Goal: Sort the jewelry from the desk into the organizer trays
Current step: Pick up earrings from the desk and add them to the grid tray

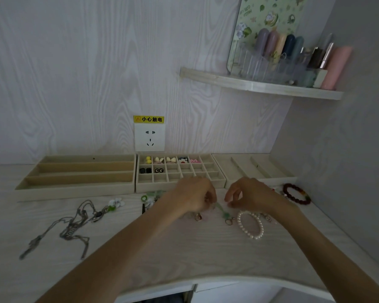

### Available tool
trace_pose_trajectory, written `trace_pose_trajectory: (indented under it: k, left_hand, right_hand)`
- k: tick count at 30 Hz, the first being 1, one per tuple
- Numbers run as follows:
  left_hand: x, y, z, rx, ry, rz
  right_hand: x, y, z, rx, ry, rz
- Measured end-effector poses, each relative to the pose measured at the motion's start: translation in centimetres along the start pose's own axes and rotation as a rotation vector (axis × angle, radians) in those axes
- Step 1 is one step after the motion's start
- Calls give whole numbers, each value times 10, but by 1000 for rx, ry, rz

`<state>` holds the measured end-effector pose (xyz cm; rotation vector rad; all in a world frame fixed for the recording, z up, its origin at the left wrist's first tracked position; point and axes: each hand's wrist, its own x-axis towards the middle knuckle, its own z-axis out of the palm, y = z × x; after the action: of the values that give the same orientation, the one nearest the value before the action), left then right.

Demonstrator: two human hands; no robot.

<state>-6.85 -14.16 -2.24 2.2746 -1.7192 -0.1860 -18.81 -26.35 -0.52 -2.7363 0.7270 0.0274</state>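
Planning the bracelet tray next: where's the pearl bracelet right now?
In the head view, the pearl bracelet lies on the desk, just below the right hand.

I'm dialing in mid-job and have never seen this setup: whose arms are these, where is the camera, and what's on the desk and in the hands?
There is no machine: these are a person's bare arms, filmed by one wide-angle camera on their head, looking down at a pale desk. Three beige organizer trays stand along the wall: long slots, a small grid with earrings in its back cells, and a slanted-divider tray. Loose on the desk are silver chain necklaces, a pearl bracelet and a dark red bead bracelet. The left hand pinches a green beaded strand; the right hand hovers beside it, fingers curled, apparently holding nothing.
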Motion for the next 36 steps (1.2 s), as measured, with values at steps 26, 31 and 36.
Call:
trace_pose_trajectory:
  k: [26, 31, 36]
  left_hand:
    - [-21, -37, -56, -805, 81, -96]
    - [-39, -58, -65, -804, 226, -96]
    - [-56, -94, -73, -653, 218, -129]
  right_hand:
    - [14, -79, -31, 812, 130, -102]
    - [31, -104, -22, 888, 121, -100]
    - [54, -113, -3, 912, 66, -99]
